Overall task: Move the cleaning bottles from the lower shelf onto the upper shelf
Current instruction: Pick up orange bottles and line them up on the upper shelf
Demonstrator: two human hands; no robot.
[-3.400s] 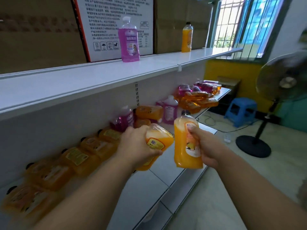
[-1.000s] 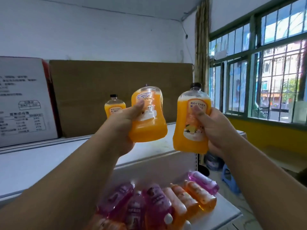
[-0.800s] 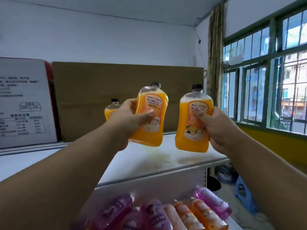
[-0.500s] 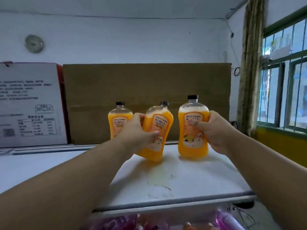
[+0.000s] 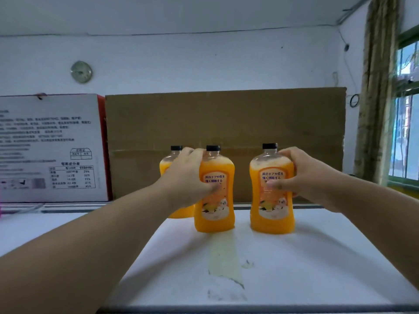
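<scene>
Both arms reach forward. The left hand (image 5: 188,177) grips the middle orange bottle (image 5: 215,193), the right hand (image 5: 310,177) the right orange bottle (image 5: 271,196); fingers curled around each. Both now stand upright on the upper shelf (image 5: 294,268), no longer lifted or tilted.

Bottle in left hand (image 5: 186,180) grip (image 5: 215,196): orange liquid, black cap, orange-and-white label, dark blue script, small white cartoon figures.
Bottle in right hand (image 5: 310,177) grip (image 5: 271,196): same colours, same label.
Bottle behind left hand (image 5: 167,164): orange, black cap.
Shelf (image 5: 294,268) under hands: white, pale yellow stain.
Carton beyond hands (image 5: 226,123): plain brown.
Box left of left hand (image 5: 52,146): white, dark print, red edge.
</scene>
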